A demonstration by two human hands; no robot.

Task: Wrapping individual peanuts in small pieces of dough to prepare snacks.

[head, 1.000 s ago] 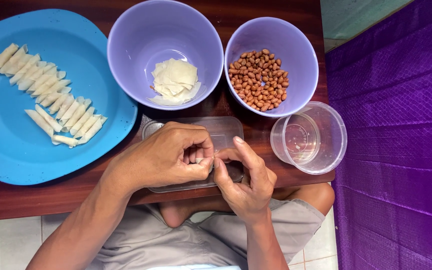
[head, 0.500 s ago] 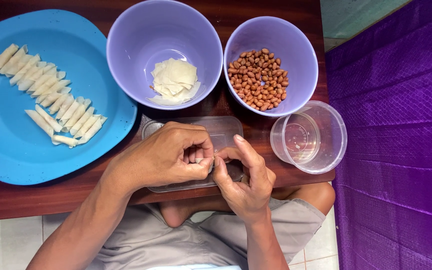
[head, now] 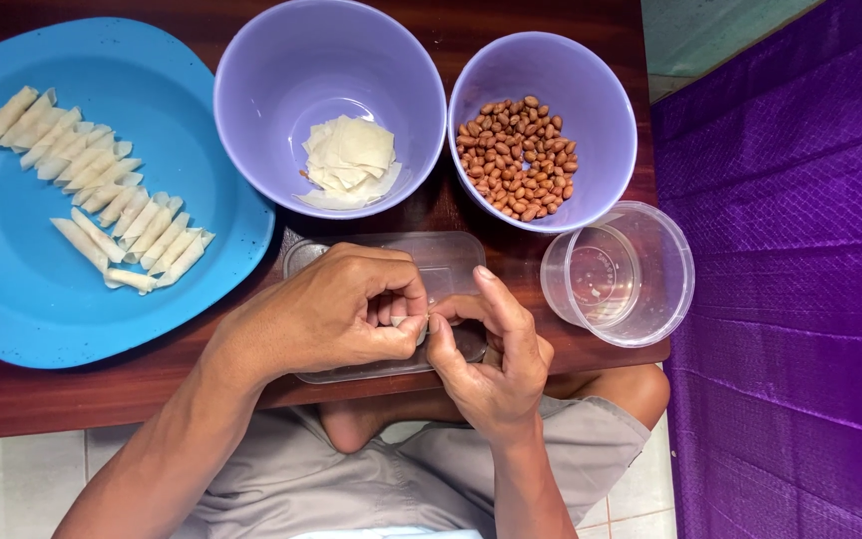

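Observation:
My left hand [head: 326, 314] and my right hand [head: 486, 349] meet over a clear plastic lid [head: 446, 262] at the table's near edge. Between their fingertips they pinch a small pale wrapper piece [head: 409, 321], mostly hidden by the fingers. Just beyond the hands, a lilac bowl [head: 251, 110] holds a stack of thin white wrapper sheets [head: 348, 160]. To its right, a second lilac bowl [head: 601, 100] holds brown peanuts [head: 516, 157].
A blue plate [head: 12, 289] on the left carries several rolled pale wrappers [head: 102, 190] in rows. A clear round plastic tub [head: 619, 274] stands at the right edge of the dark wooden table [head: 82, 394]. Purple quilted cloth [head: 790, 250] lies to the right.
My right hand's fingers have shifted slightly at the pinch. Everything else is as before.

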